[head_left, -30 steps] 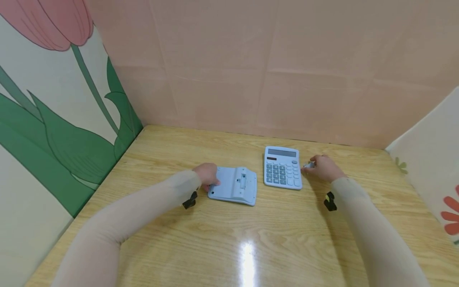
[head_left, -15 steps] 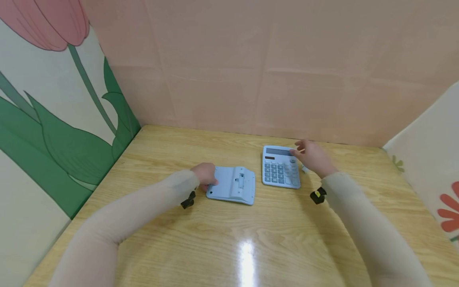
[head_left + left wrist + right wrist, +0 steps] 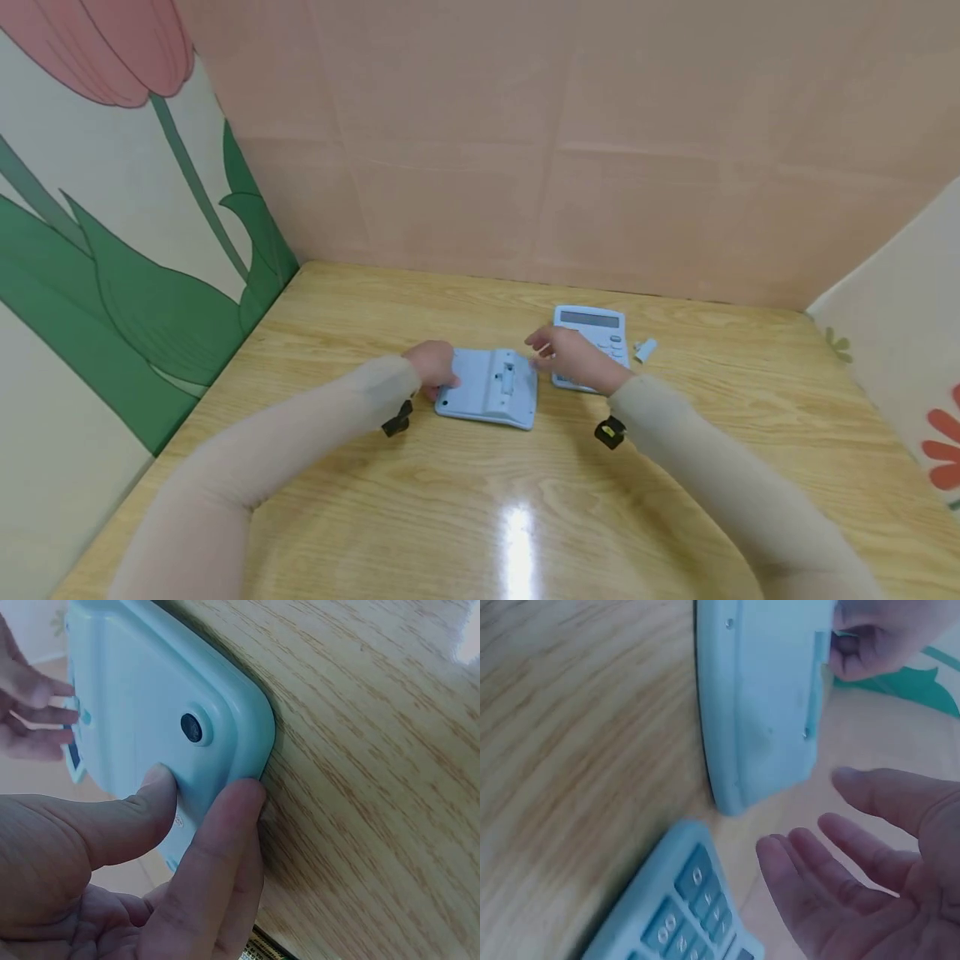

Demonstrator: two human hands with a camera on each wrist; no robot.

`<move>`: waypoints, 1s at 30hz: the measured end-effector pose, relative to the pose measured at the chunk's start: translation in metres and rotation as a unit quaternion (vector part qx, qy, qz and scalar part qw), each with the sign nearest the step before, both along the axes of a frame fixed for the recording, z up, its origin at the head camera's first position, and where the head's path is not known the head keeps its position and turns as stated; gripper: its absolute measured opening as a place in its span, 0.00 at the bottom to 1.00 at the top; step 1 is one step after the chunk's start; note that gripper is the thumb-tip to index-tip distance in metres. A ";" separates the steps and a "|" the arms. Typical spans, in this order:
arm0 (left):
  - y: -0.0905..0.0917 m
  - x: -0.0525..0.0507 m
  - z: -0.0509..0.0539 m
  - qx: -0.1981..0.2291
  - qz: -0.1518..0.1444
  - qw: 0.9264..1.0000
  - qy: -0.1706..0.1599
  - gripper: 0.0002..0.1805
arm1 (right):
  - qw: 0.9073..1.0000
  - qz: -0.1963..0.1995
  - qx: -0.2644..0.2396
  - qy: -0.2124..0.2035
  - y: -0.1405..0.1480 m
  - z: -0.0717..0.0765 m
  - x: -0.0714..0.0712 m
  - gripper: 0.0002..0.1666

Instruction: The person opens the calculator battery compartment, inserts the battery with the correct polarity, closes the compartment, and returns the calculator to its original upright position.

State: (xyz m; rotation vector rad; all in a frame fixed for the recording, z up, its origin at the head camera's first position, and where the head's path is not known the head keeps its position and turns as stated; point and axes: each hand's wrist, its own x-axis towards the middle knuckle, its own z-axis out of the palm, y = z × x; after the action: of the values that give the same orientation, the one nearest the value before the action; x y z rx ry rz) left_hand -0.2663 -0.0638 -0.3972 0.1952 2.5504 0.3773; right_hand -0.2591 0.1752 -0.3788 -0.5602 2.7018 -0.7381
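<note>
A light-blue calculator (image 3: 471, 392) lies face down on the table, its battery compartment (image 3: 509, 379) uncovered. My left hand (image 3: 432, 364) pinches its left end; in the left wrist view the thumb (image 3: 154, 802) presses the back near a round black foot (image 3: 192, 727), and fingers are at the edge. My right hand (image 3: 573, 357) hovers above a second calculator (image 3: 591, 320), which lies face up, and partly hides its keys. In the right wrist view the right fingers (image 3: 780, 862) are spread, holding nothing, close to the face-down calculator's right end.
A small light-blue cover piece (image 3: 646, 350) lies right of the face-up calculator. The wooden table (image 3: 420, 500) meets a pink backdrop (image 3: 450, 167) behind, with a tulip-printed panel (image 3: 172, 275) at left and a pale flower-printed panel (image 3: 900, 333) at right.
My right hand has let go of the small cover piece, leaving it on the table, and has moved left across the face-up calculator. The left hand keeps its hold on the face-down calculator.
</note>
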 end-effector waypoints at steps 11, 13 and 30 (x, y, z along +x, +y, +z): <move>0.005 0.003 0.003 0.001 -0.001 1.000 0.003 0.19 | 0.997 0.037 0.043 -0.044 -0.010 -0.013 -0.003 0.36; 0.004 0.003 0.003 0.000 -0.001 1.000 0.001 0.18 | 0.997 0.038 0.049 -0.042 -0.011 -0.014 -0.004 0.35; 0.002 0.004 0.004 -0.005 -0.014 1.000 0.007 0.15 | 0.997 0.040 0.070 -0.016 -0.016 -0.013 0.001 0.32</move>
State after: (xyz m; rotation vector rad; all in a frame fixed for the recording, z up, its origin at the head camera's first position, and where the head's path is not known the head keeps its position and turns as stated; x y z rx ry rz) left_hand -0.2625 -0.0618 -0.3933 0.2293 2.5595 0.3532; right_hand -0.2586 0.1596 -0.3916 -0.6127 2.6584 -0.5287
